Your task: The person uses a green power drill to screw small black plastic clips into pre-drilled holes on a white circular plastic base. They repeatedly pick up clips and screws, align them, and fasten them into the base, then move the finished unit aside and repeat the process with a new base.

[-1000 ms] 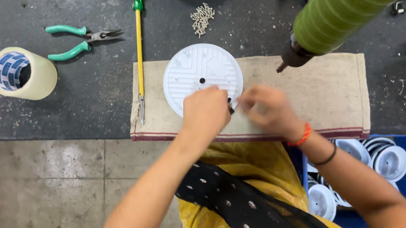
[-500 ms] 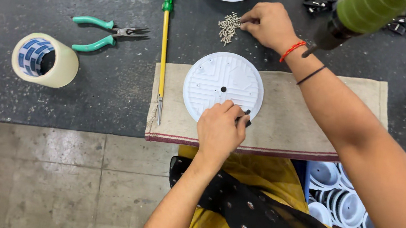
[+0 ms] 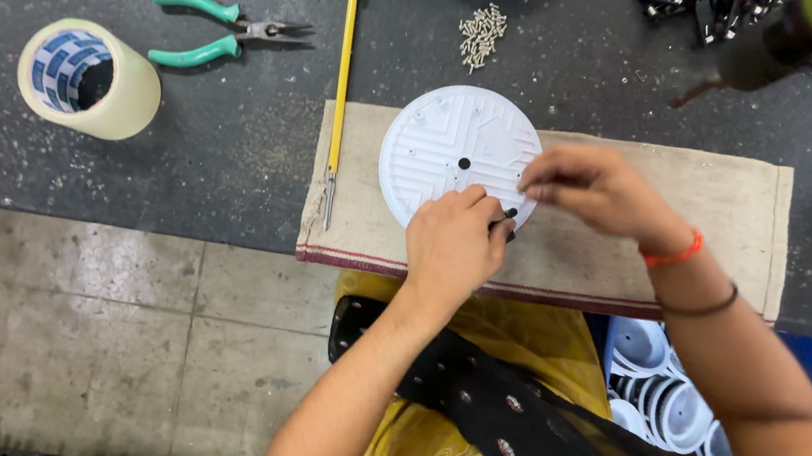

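Observation:
A white round plastic disc (image 3: 450,147) with a ribbed face and a small centre hole lies on a beige cloth mat (image 3: 623,271). My left hand (image 3: 453,243) rests on the disc's near edge and pinches a small black part against its rim. My right hand (image 3: 596,188) hovers at the disc's right edge, fingertips pinched together as if on a tiny screw; the screw itself is too small to see. A pile of small silver screws (image 3: 482,35) lies on the dark bench beyond the disc.
A long yellow screwdriver with a green handle (image 3: 342,81) lies along the mat's left edge. Green-handled pliers (image 3: 216,27) and a tape roll (image 3: 90,79) sit at left. A hanging green power driver (image 3: 798,38) is at top right; white housings (image 3: 670,397) fill a blue bin below.
My right hand came back from the screw pile to the disc's right edge with fingertips pinched. The left hand stayed on the disc's near rim.

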